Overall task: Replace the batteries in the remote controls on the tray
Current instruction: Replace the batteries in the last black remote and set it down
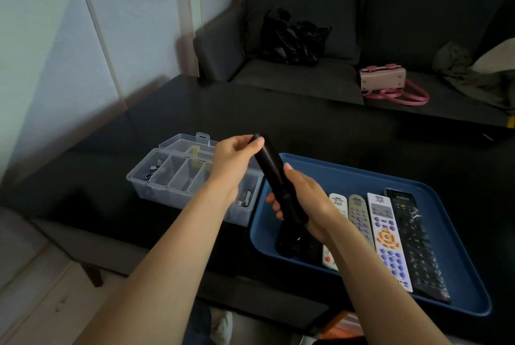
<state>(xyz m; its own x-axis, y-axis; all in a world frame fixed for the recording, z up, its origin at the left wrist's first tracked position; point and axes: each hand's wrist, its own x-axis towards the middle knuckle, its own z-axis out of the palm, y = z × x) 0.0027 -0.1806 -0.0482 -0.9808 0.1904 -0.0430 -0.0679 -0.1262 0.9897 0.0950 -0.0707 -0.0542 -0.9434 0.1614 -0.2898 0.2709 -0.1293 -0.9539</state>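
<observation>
- A black remote (pixel 271 170) is held tilted above the blue tray's (pixel 362 177) left end.
- Left hand (pixel 232 162) pinches its top; right hand (pixel 302 199) grips its lower half.
- Four remotes (pixel 386 236) lie in the tray.
- A clear battery box (pixel 178 177) sits just left of the tray.

Single view, head-mounted, wide-angle. Looks forward and down from above the near edge of a dark table (pixel 278 121); both forearms enter from the bottom edge, so the left hand (pixel 232 162) and right hand (pixel 303 199) sit close to the lens, near frame centre. Blue tray (pixel 459 283) lies lower right, clear compartment box (pixel 167 174) left of centre. Sofa (pixel 362 10) fills the far upper part of the frame, wall at left. Straight edges bow toward the borders. No second view to compare
</observation>
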